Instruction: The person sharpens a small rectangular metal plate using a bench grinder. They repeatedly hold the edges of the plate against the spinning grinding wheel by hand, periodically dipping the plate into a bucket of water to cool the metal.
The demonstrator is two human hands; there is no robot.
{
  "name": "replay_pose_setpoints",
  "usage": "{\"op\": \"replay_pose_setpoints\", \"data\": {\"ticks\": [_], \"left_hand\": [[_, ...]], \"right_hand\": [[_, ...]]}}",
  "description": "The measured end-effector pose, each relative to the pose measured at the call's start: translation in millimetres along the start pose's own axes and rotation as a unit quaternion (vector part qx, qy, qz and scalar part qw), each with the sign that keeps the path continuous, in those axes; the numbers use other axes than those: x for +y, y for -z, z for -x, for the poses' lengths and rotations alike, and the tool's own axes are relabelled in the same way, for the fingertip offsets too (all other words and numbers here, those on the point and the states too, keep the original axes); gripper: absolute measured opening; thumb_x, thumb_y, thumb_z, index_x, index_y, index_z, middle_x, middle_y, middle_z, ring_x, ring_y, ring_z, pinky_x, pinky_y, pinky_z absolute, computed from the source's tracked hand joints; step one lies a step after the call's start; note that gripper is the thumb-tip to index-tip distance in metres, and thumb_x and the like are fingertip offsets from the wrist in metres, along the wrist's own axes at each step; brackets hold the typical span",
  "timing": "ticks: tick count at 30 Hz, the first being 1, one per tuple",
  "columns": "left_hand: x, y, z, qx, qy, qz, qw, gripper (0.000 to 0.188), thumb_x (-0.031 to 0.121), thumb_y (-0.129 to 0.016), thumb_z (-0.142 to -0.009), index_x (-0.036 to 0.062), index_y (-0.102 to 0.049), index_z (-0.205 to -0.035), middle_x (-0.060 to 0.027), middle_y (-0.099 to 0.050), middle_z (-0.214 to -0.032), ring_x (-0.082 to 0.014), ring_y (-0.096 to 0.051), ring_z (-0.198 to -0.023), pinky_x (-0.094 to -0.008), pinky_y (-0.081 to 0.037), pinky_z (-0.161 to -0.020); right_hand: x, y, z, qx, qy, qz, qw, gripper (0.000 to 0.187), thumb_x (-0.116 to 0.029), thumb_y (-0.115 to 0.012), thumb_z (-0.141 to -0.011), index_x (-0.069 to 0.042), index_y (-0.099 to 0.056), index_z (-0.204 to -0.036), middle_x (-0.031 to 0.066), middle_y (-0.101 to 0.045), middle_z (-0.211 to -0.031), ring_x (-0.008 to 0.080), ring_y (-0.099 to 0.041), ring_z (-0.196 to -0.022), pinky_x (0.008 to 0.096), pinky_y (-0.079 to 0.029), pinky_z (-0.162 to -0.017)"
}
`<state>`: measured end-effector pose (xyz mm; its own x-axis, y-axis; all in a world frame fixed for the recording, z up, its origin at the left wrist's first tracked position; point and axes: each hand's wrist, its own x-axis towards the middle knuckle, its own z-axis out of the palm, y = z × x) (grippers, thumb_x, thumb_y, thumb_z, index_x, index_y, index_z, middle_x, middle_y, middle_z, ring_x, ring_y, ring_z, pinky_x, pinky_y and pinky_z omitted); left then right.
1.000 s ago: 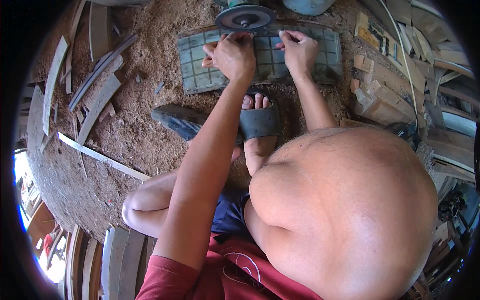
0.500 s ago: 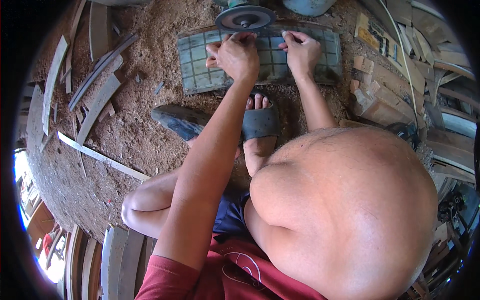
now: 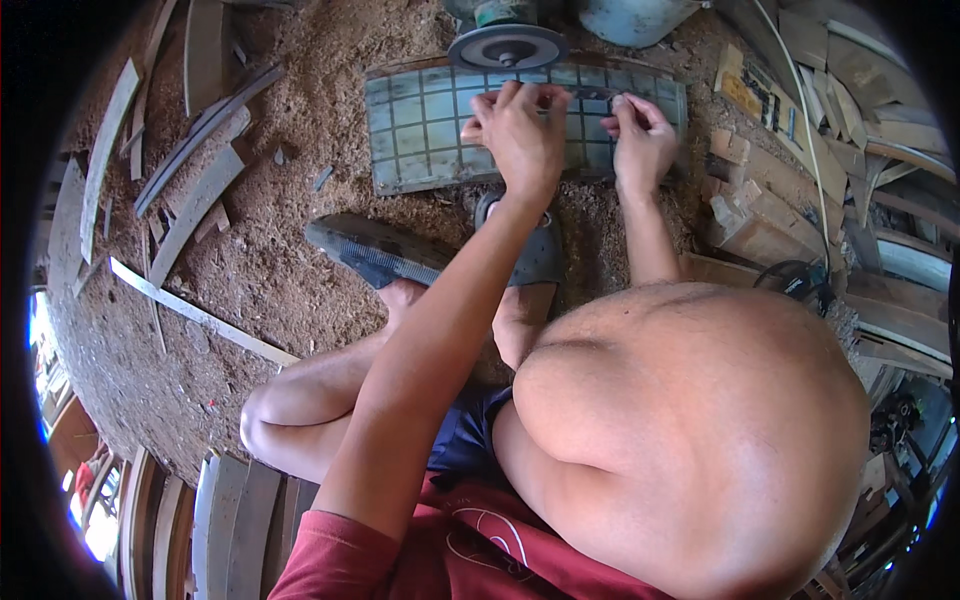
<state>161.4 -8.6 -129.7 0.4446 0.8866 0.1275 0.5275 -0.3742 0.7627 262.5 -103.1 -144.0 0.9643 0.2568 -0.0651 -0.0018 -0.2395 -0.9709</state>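
Observation:
My left hand (image 3: 522, 132) is closed in a pinch just below the grey disc wheel (image 3: 508, 50). To its right, my right hand (image 3: 640, 142) pinches too, its fingertips together. Between them runs a thin dark strip (image 3: 592, 94), an end at each hand; its exact kind is too small to make out. Both hands are over a slab with a blue-green tiled face (image 3: 408, 140), lying on the ground in front of my feet. A gap too small to judge separates the strip from the wheel, which is mounted on a greenish machine (image 3: 500, 14).
A pale blue rounded container (image 3: 635, 22) stands beyond the slab. Curved wood offcuts (image 3: 200, 212) lie on the sawdust-covered ground at left. Wooden blocks (image 3: 765, 215) and a pale cable (image 3: 800, 90) are at right. My sandalled foot (image 3: 375, 250) is near the slab.
Both hands have shifted right and slightly nearer to me, and the dark strip between them now shows more clearly. The whole view has also moved a little.

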Motion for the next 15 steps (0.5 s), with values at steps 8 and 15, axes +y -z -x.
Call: {"op": "replay_pose_setpoints", "data": {"ticks": [8,15], "left_hand": [[24,83,29,0.099,-0.267,0.063,0.956,0.019,0.023,-0.087,-0.076,0.0215,-0.075,-0.091,0.0089,-0.071,-0.091,-0.0168,-0.060,-0.101,-0.0409,-0.031,-0.094],[41,143,36,0.096,-0.297,0.072,0.947,0.022,0.020,-0.090,-0.076,0.0193,-0.079,-0.095,0.0057,-0.079,-0.099,-0.0190,-0.064,-0.107,-0.0381,-0.032,-0.097]], "right_hand": [[-63,10,7,-0.215,-0.010,-0.319,0.923,0.021,-0.008,-0.067,-0.102,0.003,-0.069,-0.121,0.0138,-0.076,-0.107,0.0197,-0.074,-0.097,0.0313,-0.060,-0.077],[-128,9,26,-0.287,0.040,-0.324,0.900,0.021,-0.005,-0.066,-0.102,0.003,-0.069,-0.120,0.0176,-0.074,-0.112,0.0222,-0.075,-0.098,0.0361,-0.064,-0.082]]}}
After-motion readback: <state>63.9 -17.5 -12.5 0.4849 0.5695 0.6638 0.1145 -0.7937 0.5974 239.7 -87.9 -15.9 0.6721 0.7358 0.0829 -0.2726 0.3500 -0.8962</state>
